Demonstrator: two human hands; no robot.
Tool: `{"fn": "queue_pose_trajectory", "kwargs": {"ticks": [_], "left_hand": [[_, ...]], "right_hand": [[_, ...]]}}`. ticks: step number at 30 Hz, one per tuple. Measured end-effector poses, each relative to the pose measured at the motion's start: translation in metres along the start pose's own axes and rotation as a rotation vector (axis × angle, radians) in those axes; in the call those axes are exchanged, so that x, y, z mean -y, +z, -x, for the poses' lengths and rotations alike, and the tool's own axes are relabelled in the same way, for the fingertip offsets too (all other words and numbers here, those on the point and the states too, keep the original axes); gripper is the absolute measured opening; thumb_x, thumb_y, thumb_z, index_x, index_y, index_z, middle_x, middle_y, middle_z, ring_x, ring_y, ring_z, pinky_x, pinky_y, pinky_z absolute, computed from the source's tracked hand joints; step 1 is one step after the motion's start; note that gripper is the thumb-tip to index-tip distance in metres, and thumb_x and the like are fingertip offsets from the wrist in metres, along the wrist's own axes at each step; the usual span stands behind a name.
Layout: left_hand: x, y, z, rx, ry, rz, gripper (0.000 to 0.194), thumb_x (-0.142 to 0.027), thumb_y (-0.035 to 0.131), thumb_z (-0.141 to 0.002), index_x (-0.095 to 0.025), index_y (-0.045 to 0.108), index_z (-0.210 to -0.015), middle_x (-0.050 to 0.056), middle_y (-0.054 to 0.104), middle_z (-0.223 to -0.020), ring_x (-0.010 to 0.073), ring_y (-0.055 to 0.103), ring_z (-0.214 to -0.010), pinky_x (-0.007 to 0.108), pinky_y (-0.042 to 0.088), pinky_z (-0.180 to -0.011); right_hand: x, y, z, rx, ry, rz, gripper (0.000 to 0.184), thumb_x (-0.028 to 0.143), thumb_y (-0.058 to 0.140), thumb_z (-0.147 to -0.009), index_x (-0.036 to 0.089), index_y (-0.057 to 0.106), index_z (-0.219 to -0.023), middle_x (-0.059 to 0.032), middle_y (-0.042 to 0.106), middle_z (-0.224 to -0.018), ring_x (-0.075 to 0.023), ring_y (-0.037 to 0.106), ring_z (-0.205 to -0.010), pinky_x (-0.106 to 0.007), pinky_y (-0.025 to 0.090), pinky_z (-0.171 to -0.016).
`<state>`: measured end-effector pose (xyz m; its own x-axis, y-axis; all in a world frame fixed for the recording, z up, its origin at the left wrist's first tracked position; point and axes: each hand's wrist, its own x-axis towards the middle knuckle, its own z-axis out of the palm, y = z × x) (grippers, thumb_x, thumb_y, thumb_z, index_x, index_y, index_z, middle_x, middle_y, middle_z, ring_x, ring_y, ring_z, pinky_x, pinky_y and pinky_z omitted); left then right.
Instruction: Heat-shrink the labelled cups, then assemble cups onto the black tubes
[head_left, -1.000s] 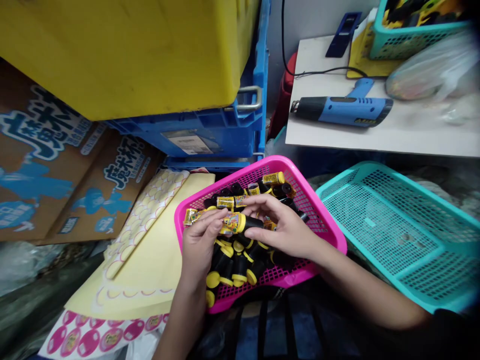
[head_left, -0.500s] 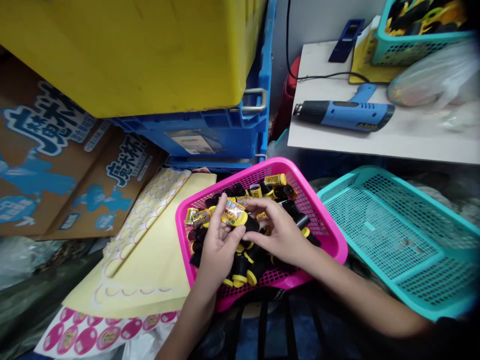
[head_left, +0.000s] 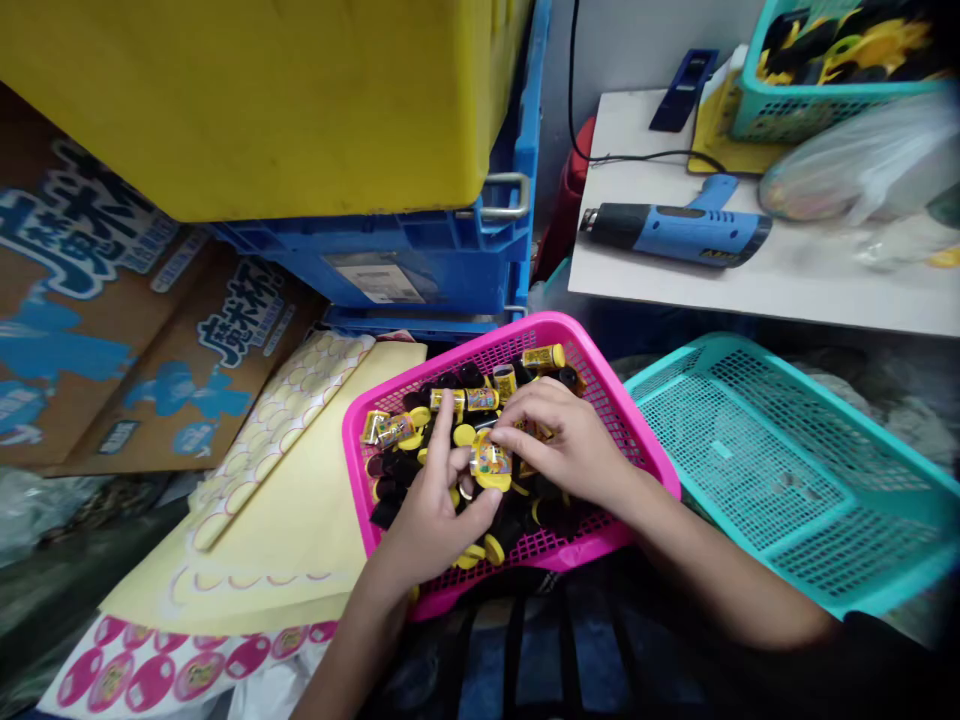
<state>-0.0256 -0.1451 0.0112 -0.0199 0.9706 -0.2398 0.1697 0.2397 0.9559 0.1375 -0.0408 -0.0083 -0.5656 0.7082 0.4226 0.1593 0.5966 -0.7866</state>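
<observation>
A pink mesh basket in front of me holds several small black tubes with yellow caps, some wearing yellow labels. Both my hands are over it. My left hand and my right hand pinch the same small yellow-labelled tube between their fingertips, above the pile. Other labelled tubes lie near the basket's far rim.
An empty teal mesh basket sits to the right. Yellow sticker sheets and pink round stickers lie to the left. Behind are cardboard boxes, a blue crate under a yellow bin, and a blue heat gun on a white shelf.
The tube held between both hands has turned from lying sideways to end-on, and the hands have dropped slightly lower over the pile. The view shifted a little left.
</observation>
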Motion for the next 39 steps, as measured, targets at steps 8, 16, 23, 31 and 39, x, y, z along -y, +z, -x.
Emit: {"fn": "queue_pose_trajectory", "kwargs": {"ticks": [8, 16, 23, 31, 39], "left_hand": [[0.003, 0.001, -0.006, -0.068, -0.083, 0.111, 0.103, -0.030, 0.066, -0.082, -0.020, -0.005, -0.157, -0.003, 0.060, -0.077, 0.0102, 0.050, -0.064, 0.023, 0.040, -0.064], [-0.008, -0.007, -0.003, 0.044, -0.085, -0.019, 0.101, -0.028, 0.064, -0.082, -0.020, -0.002, -0.157, -0.002, 0.060, -0.082, 0.0129, 0.056, -0.076, 0.025, 0.043, -0.073], [-0.004, -0.009, -0.003, 0.040, -0.065, 0.019, 0.095, -0.029, 0.064, -0.084, -0.022, 0.003, -0.157, 0.000, 0.065, -0.093, 0.0139, 0.058, -0.086, 0.026, 0.042, -0.082], [0.005, -0.008, -0.005, 0.043, -0.092, 0.206, 0.091, -0.037, 0.066, -0.087, -0.025, 0.009, -0.157, 0.004, 0.069, -0.106, 0.0175, 0.063, -0.102, 0.029, 0.044, -0.093], [0.014, -0.006, -0.008, -0.088, -0.228, 0.452, 0.055, -0.041, 0.085, -0.069, -0.018, 0.067, -0.116, 0.007, 0.070, -0.101, 0.0199, 0.065, -0.098, 0.027, 0.050, -0.086]], "right_hand": [[-0.001, 0.007, 0.007, -0.112, -0.112, 0.150, 0.023, 0.028, 0.060, -0.094, 0.015, 0.060, -0.075, -0.0042, 0.061, -0.082, -0.0143, 0.053, -0.080, -0.030, 0.042, -0.076], [-0.006, -0.004, 0.001, 0.294, 0.212, -0.190, 0.026, 0.046, 0.064, -0.089, 0.020, 0.068, -0.093, -0.0075, 0.051, -0.119, -0.0225, 0.046, -0.117, -0.045, 0.034, -0.104], [-0.014, -0.008, -0.007, 0.486, 0.299, -0.559, 0.037, 0.050, 0.058, -0.092, 0.016, 0.065, -0.081, -0.0051, 0.056, -0.107, -0.0141, 0.053, -0.101, -0.034, 0.042, -0.098], [-0.012, -0.009, -0.004, 0.511, 0.511, -0.846, 0.040, 0.054, 0.067, -0.085, 0.014, 0.068, -0.079, -0.0046, 0.055, -0.108, -0.0106, 0.054, -0.091, -0.026, 0.045, -0.085], [-0.014, -0.007, -0.002, 0.064, 0.316, -0.350, 0.023, 0.040, 0.070, -0.084, 0.019, 0.070, -0.075, -0.0049, 0.059, -0.101, -0.0179, 0.053, -0.101, -0.040, 0.037, -0.100]]}}
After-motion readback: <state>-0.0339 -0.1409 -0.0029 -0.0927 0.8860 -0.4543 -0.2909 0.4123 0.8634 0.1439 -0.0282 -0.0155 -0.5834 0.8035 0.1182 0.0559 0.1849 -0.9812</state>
